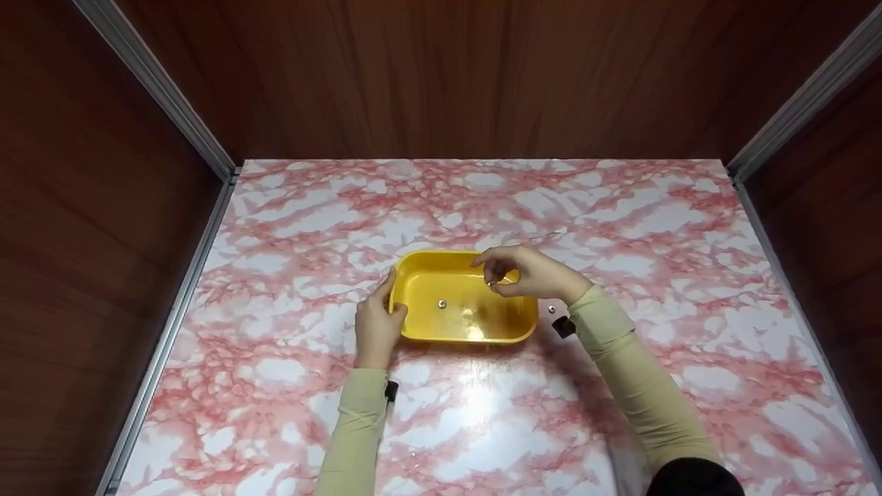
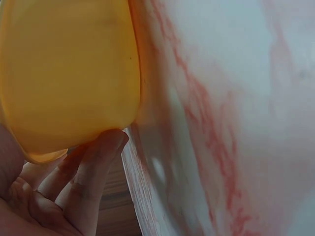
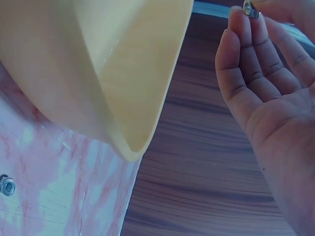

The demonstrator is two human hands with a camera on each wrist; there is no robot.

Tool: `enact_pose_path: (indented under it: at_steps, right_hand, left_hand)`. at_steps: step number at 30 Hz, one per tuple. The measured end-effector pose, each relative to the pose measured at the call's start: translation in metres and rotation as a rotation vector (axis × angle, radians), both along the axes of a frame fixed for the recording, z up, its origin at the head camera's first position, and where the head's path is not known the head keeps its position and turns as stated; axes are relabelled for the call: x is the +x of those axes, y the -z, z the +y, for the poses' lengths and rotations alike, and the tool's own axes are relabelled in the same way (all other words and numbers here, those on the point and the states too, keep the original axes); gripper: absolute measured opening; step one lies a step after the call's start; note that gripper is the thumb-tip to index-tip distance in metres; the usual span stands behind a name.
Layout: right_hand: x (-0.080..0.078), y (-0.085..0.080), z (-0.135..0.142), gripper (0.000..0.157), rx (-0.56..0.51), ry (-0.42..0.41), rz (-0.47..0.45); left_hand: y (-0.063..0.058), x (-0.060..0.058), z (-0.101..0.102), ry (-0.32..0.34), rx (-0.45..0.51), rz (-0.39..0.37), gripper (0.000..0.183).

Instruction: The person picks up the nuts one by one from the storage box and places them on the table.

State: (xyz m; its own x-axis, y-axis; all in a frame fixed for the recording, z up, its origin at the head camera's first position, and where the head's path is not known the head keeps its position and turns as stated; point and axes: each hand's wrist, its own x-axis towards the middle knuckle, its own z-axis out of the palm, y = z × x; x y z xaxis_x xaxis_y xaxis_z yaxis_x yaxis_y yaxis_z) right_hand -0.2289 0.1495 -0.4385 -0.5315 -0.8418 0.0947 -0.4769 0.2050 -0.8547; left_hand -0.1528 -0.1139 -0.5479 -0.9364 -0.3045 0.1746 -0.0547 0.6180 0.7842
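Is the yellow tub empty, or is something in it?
Not empty: in the head view, a small metal nut lies on the yellow tub's floor.

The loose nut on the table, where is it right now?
In the head view, the nut lies on the table just right of the yellow tray, below the right hand.

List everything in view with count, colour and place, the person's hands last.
Table: one, marbled red and white, foreground
Bin: one, yellow, near the table's middle
Metal pieces: three, silver; in the bin, on the table just right of it, pinched above it
Panels: three, brown wood-grain, back and both sides
Metal strips: several, grey, along panel edges
Round object: one, black, bottom right, unidentifiable
Sleeves: two, pale yellow-green, lower half
Wrist devices: two, black, by the cuffs
Left hand: one, gripping the bin's left end
Right hand: one, over the bin's right part
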Motion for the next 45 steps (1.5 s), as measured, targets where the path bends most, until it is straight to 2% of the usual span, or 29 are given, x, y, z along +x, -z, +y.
enact_pose_path:
  at_steps: [10,18,28,33,41,45]
  right_hand:
    - [-0.011,0.03,0.008,0.042,0.027,0.027,0.023]
    - [-0.011,0.035,0.016,0.044,0.024,0.037,0.026]
    - [-0.01,0.043,0.029,0.043,0.011,0.053,-0.015]
    - [-0.007,0.041,0.035,0.045,-0.006,0.071,-0.03]
    - [0.006,0.02,0.038,0.044,-0.034,0.077,-0.045]
    - [0.008,0.018,0.041,0.044,-0.024,0.083,-0.05]
  left_hand:
    - [0.001,0.0,0.0,0.012,0.012,0.016,0.064]
    - [0.001,0.0,0.0,0.003,0.009,0.003,0.063]
    - [0.001,0.001,0.0,-0.01,0.003,0.004,0.064]
    - [0.001,0.001,0.0,-0.008,0.008,-0.007,0.062]
    - [0.0,0.001,0.0,-0.002,0.015,-0.014,0.063]
    - [0.0,0.001,0.0,-0.004,0.007,-0.011,0.064]
